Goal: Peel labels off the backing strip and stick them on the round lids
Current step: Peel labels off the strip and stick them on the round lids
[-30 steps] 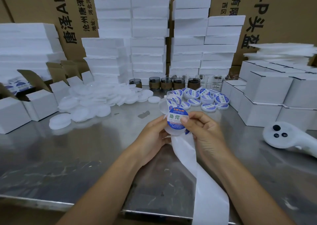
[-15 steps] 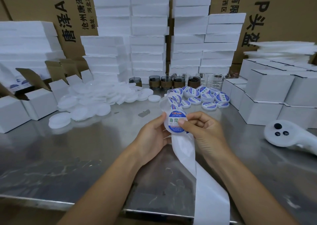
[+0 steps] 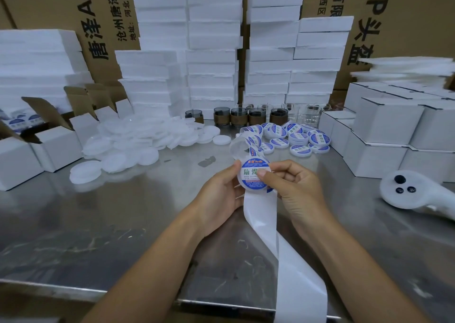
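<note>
— So, what sits lowest in the frame?

— Two bare forearms rising from the bottom edge, and the white backing strip (image 3: 293,268) trailing down over the front edge of the steel table (image 3: 73,224) at lower right.

— And at centre?

— The left hand (image 3: 219,194) is closed round the left rim of a round lid (image 3: 253,175), thumb against its edge. The right hand (image 3: 293,189) has its fingers curled, thumb pressed on the right part of the blue-and-white label (image 3: 248,172) lying on that lid. The strip passes just beneath the lid, between the hands.

— Beyond them?

— The strip loops up behind the lid with more labels on it. Right of centre lies a cluster of labelled lids (image 3: 298,138); left of centre, a heap of plain white lids (image 3: 138,143). A white handheld device (image 3: 406,194) lies at the right edge.

— Farthest back?

— A row of dark jars (image 3: 248,116), small white boxes (image 3: 384,135) at right, open ones at left, then foam stacks (image 3: 211,51) against printed cardboard cartons (image 3: 98,15).
</note>
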Demonstrator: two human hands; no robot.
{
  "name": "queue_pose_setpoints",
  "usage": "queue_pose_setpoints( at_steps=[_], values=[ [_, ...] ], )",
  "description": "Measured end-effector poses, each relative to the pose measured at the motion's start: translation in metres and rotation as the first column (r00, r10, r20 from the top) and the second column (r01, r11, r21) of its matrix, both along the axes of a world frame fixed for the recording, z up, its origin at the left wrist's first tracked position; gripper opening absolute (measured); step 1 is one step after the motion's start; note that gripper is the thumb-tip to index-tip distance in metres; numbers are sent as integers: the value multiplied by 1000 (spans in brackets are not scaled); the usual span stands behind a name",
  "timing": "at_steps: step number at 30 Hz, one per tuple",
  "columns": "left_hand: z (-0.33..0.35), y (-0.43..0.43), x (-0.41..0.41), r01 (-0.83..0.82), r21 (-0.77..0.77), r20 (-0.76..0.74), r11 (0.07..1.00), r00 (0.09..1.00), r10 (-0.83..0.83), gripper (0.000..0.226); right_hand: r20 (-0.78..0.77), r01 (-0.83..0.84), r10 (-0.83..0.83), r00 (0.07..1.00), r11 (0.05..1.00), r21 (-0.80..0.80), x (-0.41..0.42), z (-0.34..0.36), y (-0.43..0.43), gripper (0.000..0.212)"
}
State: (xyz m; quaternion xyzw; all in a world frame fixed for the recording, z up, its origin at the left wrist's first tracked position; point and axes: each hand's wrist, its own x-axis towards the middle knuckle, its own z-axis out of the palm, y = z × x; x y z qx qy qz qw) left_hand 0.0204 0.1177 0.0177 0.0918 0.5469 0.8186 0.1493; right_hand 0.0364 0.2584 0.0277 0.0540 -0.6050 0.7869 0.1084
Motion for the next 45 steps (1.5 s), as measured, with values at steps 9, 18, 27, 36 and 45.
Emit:
queue_pose_setpoints(
  at_steps=[9,18,27,36,45],
  values=[
    [0,1,0,14,-22,-14,1000,1000,-14,46,28,26,-26,999,1000,8,0,-1,0,15],
    [0,2,1,9,-19,-16,1000,1000,-9,49,47,52,-54,997,998,40,0,-1,0,15],
    [1,2,2,15,-4,-15,1000,1000,-15,50,50,64,-66,997,997,48,1,-1,-1,15],
    [1,2,3,24,-31,-39,999,999,-25,53,30,105,-106,994,993,48,-1,-4,-2,17],
    [-3,3,5,-11,-156,-204,988,979,-22,37,-53,172,-166,985,978,122,0,-5,-2,17]
  ],
)
